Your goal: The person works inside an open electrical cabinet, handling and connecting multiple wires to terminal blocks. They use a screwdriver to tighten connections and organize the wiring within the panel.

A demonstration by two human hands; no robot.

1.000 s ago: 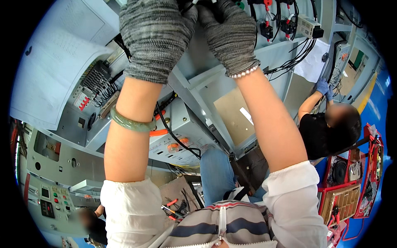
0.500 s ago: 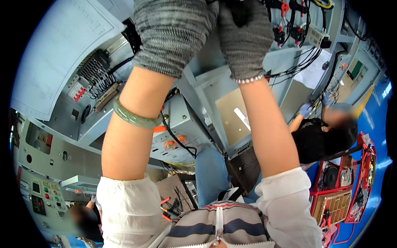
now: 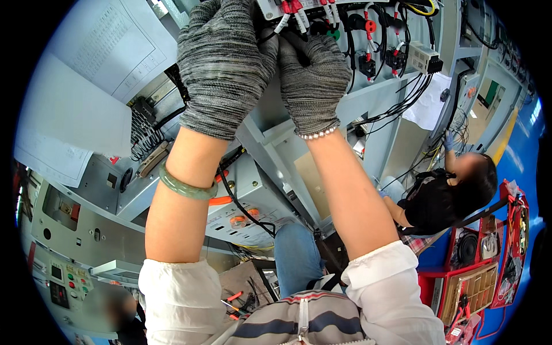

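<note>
My left hand point(image 3: 224, 72), in a grey striped knit glove, is raised at the top with its fingers curled together. Close beside it my right hand point(image 3: 316, 77), in a matching glove, is closed with thumb and fingers around dark wiring. A black wire point(image 3: 266, 38) with a white sleeve runs between them, and both hands seem to pinch at it; the fingertips are partly hidden. Just above sits a white electrical unit point(image 3: 276, 8) with red wire terminals point(image 3: 292, 6) and white marker sleeves. Right of my right hand, black wires lead to a round red part point(image 3: 371, 26).
Paper sheets point(image 3: 138, 49) with printed tables lie at the upper left. Below my forearms stands a grey panel box point(image 3: 247, 204) with orange knobs. Pliers point(image 3: 234, 296) lie on a surface below. A co-worker point(image 3: 443, 195) works at the right near a red tool cart point(image 3: 437, 290).
Both hands have come down and slightly left, and the right has drawn nearer the left. More of the white unit and its red terminals shows. A sheet at the left has shifted.
</note>
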